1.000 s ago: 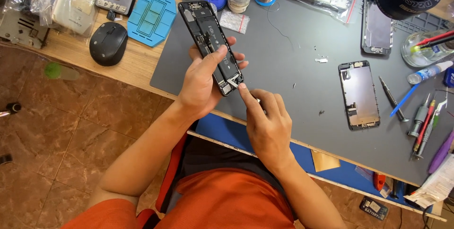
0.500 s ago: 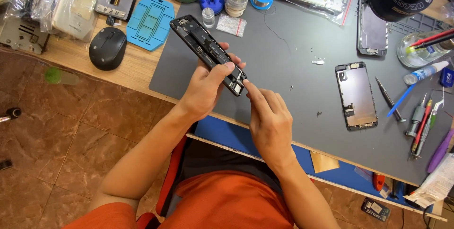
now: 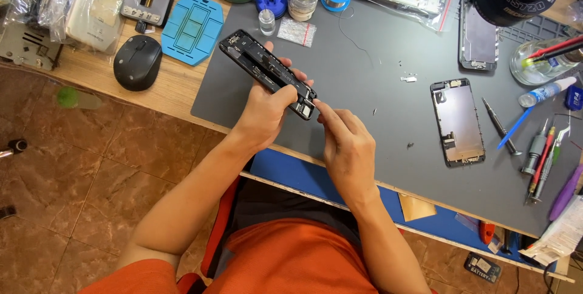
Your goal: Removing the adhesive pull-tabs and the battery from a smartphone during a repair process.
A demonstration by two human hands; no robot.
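Opened phone chassis (image 3: 267,72) tilted flatter than half a second ago, long axis running upper left to lower right above the grey rubber mat (image 3: 388,148) on the bench. Left hand (image 3: 267,109) clamped around its dark, component-filled frame; right hand (image 3: 346,142), fingertips together, pinching at its lower end.

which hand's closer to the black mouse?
Left. The left hand grips the opened phone over the grey mat's near-left part, right of the mouse. The right hand sits farther right, fingers at the phone's lower end.
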